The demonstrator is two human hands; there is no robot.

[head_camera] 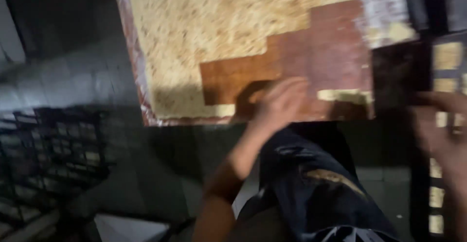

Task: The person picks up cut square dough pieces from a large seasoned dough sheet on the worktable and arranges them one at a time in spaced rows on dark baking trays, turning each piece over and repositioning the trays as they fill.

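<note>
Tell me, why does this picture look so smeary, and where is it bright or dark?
Head view: motion blur smears everything, most of all the right hand; the speckled board with brown tiles is brightly lit, the left hand casts a shadow on it, and the floor around lies in gloom.

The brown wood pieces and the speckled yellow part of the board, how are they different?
The brown wood pieces look smooth and reddish brown; the speckled yellow part looks rough and pale. The brown pieces make a stepped patch along the near and right side, while the yellow part covers more of the board. The left hand rests on the brown pieces, not on the yellow part. Both lie flat on the same board.
</note>
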